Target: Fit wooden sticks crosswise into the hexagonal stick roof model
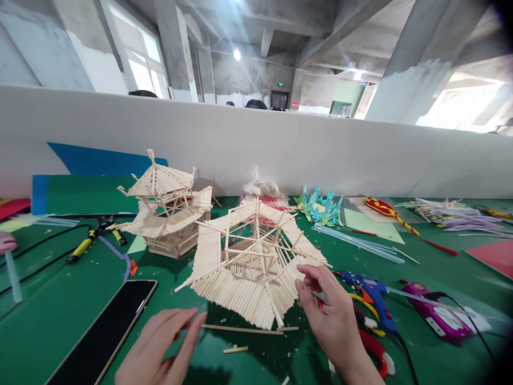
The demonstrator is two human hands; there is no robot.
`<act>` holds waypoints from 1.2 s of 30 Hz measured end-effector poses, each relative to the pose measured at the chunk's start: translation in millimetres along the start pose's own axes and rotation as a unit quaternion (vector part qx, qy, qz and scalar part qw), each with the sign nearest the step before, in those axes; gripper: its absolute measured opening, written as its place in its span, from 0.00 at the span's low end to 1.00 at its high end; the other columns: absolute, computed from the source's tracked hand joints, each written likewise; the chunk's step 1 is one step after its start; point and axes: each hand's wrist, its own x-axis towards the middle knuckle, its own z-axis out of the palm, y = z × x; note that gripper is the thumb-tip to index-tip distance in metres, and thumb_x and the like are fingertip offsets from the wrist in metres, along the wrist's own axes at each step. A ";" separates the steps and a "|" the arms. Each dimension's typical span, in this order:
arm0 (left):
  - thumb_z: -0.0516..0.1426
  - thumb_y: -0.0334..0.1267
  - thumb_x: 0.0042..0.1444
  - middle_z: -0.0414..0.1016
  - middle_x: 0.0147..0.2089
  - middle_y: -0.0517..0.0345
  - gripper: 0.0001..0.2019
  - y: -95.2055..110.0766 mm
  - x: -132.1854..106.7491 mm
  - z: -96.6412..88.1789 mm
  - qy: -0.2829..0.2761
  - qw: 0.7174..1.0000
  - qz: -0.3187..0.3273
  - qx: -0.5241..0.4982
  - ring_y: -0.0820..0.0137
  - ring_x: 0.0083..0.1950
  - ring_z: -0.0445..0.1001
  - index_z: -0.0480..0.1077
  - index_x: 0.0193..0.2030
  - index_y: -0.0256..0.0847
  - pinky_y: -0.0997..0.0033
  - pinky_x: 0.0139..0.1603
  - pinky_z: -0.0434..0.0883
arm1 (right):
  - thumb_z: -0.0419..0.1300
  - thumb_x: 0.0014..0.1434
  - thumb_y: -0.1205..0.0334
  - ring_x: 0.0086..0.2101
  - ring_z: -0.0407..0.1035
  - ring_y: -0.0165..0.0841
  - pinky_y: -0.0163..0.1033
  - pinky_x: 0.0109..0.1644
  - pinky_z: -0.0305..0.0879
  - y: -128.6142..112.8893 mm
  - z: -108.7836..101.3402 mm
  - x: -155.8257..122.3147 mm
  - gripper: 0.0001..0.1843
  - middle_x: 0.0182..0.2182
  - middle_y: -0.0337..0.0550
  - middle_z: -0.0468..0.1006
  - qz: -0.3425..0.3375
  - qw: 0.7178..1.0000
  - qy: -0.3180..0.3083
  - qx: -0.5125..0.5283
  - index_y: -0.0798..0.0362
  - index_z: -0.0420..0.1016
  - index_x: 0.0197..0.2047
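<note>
A pavilion model roof (240, 283) made of thin wooden sticks lies in front of me, its sloping panels set around an open lattice frame. My right hand (331, 315) is at the roof's right edge, thumb and forefinger apart; whether the fingertips touch the sticks I cannot tell. Lower left, my left hand (162, 345) hovers with a small gap between thumb and forefinger, close to the end of a loose wooden stick (242, 329) on the table. A shorter stick piece (235, 349) lies nearer me. Behind, on the left, stands a tiered stick pavilion (168, 214).
A phone (106, 334) lies at left, with yellow-handled pliers (82, 248) beyond. To the right are a blue glue gun (371, 297), red-handled pliers (374, 350) and a purple device (436, 310). Clear glue sticks (360, 243) and blue folded paper (319, 206) sit farther back, before a white partition (360, 155).
</note>
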 end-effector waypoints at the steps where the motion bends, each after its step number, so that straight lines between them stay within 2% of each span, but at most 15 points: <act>1: 0.55 0.36 0.56 0.73 0.33 0.55 0.05 2.7 6.7 3.0 -0.002 0.999 0.048 0.000 0.70 0.32 0.72 0.70 0.37 0.38 0.73 0.34 0.70 | 0.53 0.58 0.66 0.32 0.65 0.32 0.37 0.35 0.65 -2.3 3.0 4.9 0.09 0.31 0.41 0.70 -0.006 1.000 -0.013 0.006 0.52 0.68 0.43; 3: 0.56 0.29 0.55 0.71 0.33 0.53 0.06 10.2 22.2 10.1 0.035 0.990 0.140 -0.005 0.70 0.33 0.71 0.70 0.39 0.34 0.70 0.36 0.69 | 0.53 0.58 0.66 0.33 0.65 0.32 0.38 0.36 0.64 -6.0 8.6 13.6 0.09 0.32 0.42 0.70 -0.013 0.999 -0.031 0.011 0.52 0.68 0.43; 4: 0.56 0.27 0.54 0.71 0.33 0.53 0.07 14.7 30.5 14.0 0.044 0.985 0.165 -0.002 0.69 0.34 0.70 0.70 0.40 0.33 0.69 0.36 0.68 | 0.53 0.58 0.65 0.33 0.65 0.33 0.39 0.37 0.64 -7.3 11.1 17.2 0.09 0.32 0.42 0.70 -0.015 0.999 -0.037 0.012 0.52 0.69 0.43; 8: 0.57 0.25 0.52 0.72 0.35 0.50 0.10 32.3 60.4 30.0 0.041 0.980 0.195 0.021 0.64 0.38 0.68 0.70 0.42 0.33 0.63 0.39 0.65 | 0.54 0.58 0.65 0.34 0.65 0.33 0.40 0.38 0.63 -9.9 17.7 27.8 0.09 0.33 0.43 0.70 -0.020 0.998 -0.057 0.007 0.52 0.69 0.43; 14: 0.49 0.32 0.59 0.72 0.42 0.47 0.12 40.9 85.4 48.9 -0.025 0.973 0.225 0.048 0.59 0.45 0.63 0.72 0.44 0.36 0.59 0.45 0.58 | 0.53 0.58 0.66 0.35 0.66 0.34 0.40 0.38 0.63 -11.1 23.7 36.8 0.08 0.33 0.44 0.71 -0.036 0.997 -0.068 0.003 0.53 0.70 0.41; 19: 0.38 0.35 0.64 0.72 0.41 0.48 0.21 39.4 91.7 55.5 -0.031 0.967 0.252 0.023 0.61 0.46 0.61 0.72 0.41 0.36 0.61 0.45 0.55 | 0.52 0.59 0.66 0.34 0.65 0.35 0.40 0.36 0.62 -11.9 27.0 40.9 0.07 0.30 0.45 0.72 -0.052 0.996 -0.077 -0.002 0.54 0.72 0.36; 32: 0.43 0.31 0.61 0.73 0.38 0.48 0.16 39.2 97.4 52.7 -0.046 0.962 0.269 0.021 0.60 0.43 0.62 0.73 0.37 0.34 0.61 0.41 0.56 | 0.52 0.59 0.68 0.31 0.65 0.33 0.38 0.34 0.61 -11.5 29.3 42.5 0.07 0.28 0.43 0.71 -0.070 0.995 -0.073 -0.010 0.54 0.70 0.32; 36: 0.47 0.30 0.60 0.72 0.44 0.46 0.13 40.5 91.2 49.2 -0.054 0.964 0.259 0.037 0.58 0.46 0.62 0.71 0.44 0.33 0.59 0.44 0.57 | 0.52 0.59 0.67 0.33 0.66 0.33 0.39 0.36 0.62 -13.0 26.1 41.9 0.06 0.30 0.43 0.72 -0.059 0.995 -0.082 -0.018 0.54 0.71 0.35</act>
